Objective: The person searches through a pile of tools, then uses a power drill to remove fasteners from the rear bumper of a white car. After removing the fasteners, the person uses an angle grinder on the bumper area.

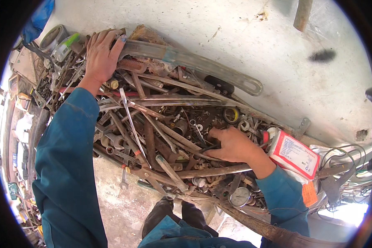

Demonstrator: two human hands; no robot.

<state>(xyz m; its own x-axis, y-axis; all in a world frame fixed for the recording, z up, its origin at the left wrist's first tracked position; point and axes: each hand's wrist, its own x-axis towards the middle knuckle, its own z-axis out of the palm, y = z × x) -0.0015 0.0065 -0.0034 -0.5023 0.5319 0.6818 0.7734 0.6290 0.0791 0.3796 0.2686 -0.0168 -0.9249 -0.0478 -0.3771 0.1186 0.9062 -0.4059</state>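
Observation:
Toward the far left of the tool pile, my left hand (100, 58) is wrapped over the jaw end of a large worn pipe wrench (194, 62). Its long handle, with a hanging slot at the tip, slants right along the wall. My right hand (235, 145) reaches into the middle of the pile. Its thumb and fingers close by a thin dark bar, and what they hold is partly hidden. Just left of those fingers lies a small ring spanner (197, 131). Beyond them sits a roll of black tape (231, 115).
A long screwdriver (130, 120), bars and several spanners (118, 142) cover the bench. A pressure gauge (239, 196) lies near the front edge. At the right are a red-and-white box (294, 155) and tangled wires (347, 159). A white wall (318, 91) rises behind.

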